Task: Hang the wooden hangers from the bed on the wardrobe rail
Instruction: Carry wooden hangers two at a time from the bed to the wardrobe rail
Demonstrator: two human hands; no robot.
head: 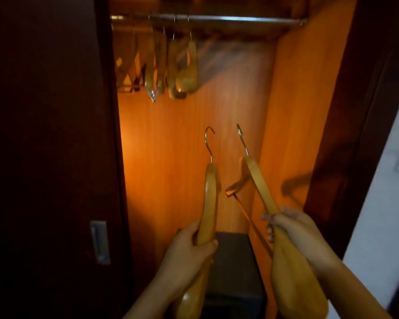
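Note:
I stand facing an open wardrobe lit orange inside. My left hand (189,252) grips a wooden hanger (209,203) by its lower arm, its metal hook pointing up. My right hand (293,229) grips a second wooden hanger (260,187) the same way, with its hook tilted up and to the left. Both hooks are well below the metal rail (240,19) at the top of the wardrobe. Several wooden hangers (171,70) hang bunched at the rail's left end. The right half of the rail is bare.
A dark sliding door (46,157) with a metal recessed handle (100,242) covers the wardrobe's left side. A dark box-like safe (235,272) sits on the wardrobe floor below my hands. A dark door frame (355,134) and a pale wall (389,215) stand at right.

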